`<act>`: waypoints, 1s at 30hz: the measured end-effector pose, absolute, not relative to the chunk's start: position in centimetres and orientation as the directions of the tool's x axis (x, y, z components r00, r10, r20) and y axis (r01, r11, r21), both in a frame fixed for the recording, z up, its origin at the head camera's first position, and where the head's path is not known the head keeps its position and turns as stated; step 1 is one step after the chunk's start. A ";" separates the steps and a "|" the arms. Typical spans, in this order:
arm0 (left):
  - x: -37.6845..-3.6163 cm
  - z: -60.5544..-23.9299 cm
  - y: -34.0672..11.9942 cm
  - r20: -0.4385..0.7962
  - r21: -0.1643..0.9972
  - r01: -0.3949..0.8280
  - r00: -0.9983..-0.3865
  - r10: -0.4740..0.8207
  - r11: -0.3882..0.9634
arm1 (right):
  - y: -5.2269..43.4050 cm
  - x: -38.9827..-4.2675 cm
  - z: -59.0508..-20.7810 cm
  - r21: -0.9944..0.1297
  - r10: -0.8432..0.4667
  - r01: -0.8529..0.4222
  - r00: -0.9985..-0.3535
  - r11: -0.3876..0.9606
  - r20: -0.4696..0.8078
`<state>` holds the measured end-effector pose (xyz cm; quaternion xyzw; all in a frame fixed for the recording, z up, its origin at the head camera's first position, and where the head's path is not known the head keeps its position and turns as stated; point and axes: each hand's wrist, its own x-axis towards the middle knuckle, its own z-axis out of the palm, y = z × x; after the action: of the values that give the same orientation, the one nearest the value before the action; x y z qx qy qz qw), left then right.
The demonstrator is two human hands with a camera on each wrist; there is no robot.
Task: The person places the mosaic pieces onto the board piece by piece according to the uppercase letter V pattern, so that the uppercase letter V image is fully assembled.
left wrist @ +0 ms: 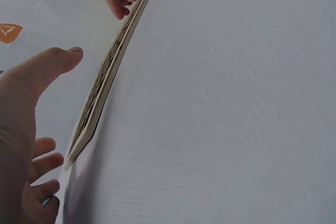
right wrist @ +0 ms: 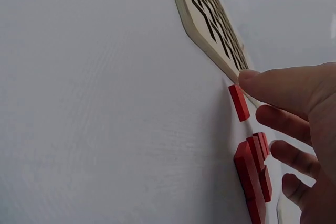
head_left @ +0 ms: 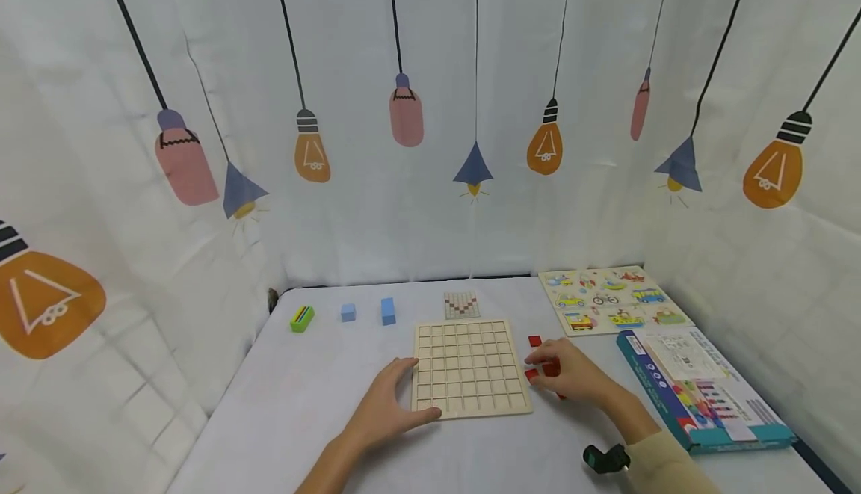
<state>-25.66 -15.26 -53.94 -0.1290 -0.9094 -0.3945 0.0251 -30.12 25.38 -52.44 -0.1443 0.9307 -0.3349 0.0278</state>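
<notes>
White curtains printed with hanging light bulbs close in the bench [head_left: 323, 404], which is covered in a pale cloth. In front of you lies a wooden grid board [head_left: 469, 367], flat, its cells empty as far as the head view shows. Your left hand [head_left: 385, 410] rests at its near left corner, fingers [left wrist: 44, 163] relaxed and slightly spread, thumb out along the board's edge, holding nothing. Your right hand [head_left: 568, 374] sits just beside the board's right edge, its fingers [right wrist: 286, 121] loosely curved over a small cluster of red blocks [right wrist: 253, 167]; whether they already pinch one, you cannot tell.

The red blocks look like small, hard, light pieces, probably wood or plastic. Judge them stiff and a little slick on the cloth, so take one by its two opposite side faces with thumb and forefinger rather than from above. The board is thin and rigid and will likely slide if nudged, so keep your left hand steadying that corner.

Farther back stand a green block [head_left: 302, 318], two blue blocks [head_left: 368, 312] and a small pattern card [head_left: 461, 305]; a vehicle puzzle [head_left: 610, 298] and a box [head_left: 699, 391] lie to the right.
</notes>
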 end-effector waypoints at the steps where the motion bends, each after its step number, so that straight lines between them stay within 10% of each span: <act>1: -25.6 -54.0 -15.3 0.148 0.706 0.260 -0.964 0.221 0.659 | 25.4 -30.1 -52.6 -0.630 -0.289 -0.251 -0.956 0.735 0.044; 30: -26.5 -55.6 -15.7 0.158 0.637 0.306 -0.950 0.268 0.707 | 25.4 -29.9 -53.8 -0.617 -0.240 -0.234 -0.968 0.752 0.073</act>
<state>-26.53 -15.69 -55.61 -0.1554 -0.9236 -0.3495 0.0266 -29.92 25.42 -53.78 -0.1266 0.9359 -0.3287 0.0052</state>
